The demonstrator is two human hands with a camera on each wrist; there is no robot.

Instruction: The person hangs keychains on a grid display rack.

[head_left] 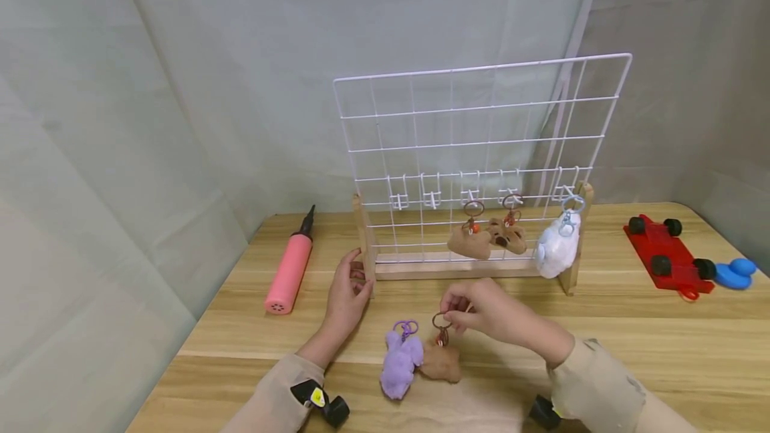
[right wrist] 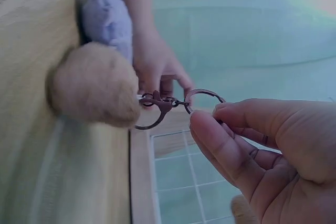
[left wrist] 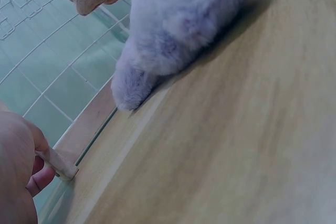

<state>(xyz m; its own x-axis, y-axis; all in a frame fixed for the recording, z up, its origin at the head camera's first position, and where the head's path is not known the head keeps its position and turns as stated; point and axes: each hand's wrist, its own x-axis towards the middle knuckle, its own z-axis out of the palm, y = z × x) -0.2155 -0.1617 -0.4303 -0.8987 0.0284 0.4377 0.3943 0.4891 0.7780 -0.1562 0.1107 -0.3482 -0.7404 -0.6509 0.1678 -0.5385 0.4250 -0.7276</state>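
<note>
My right hand (head_left: pixel 490 313) pinches the dark ring of a brown plush keychain (head_left: pixel 441 363) between thumb and fingers. In the right wrist view the ring and clasp (right wrist: pixel 163 106) stretch from the fingertips to the plush, which still rests on the table. Beside it lies a purple plush keychain (head_left: pixel 398 365), touching or nearly so. At the left end of a white wire grid rack (head_left: pixel 452 109), my left hand (head_left: pixel 347 296) grips the wooden stand (head_left: pixel 364 236). Two brown plush keychains (head_left: pixel 471 244) (head_left: pixel 507 236) and a white one (head_left: pixel 557 246) hang from the rack's hooks.
White hooks (head_left: pixel 432 199) line the grid's middle wire. A pink hand pump (head_left: pixel 290 272) with a black nozzle lies left of the rack. To the right are a red toy car chassis (head_left: pixel 668 252) with black wheels and a blue rounded object (head_left: pixel 734 274).
</note>
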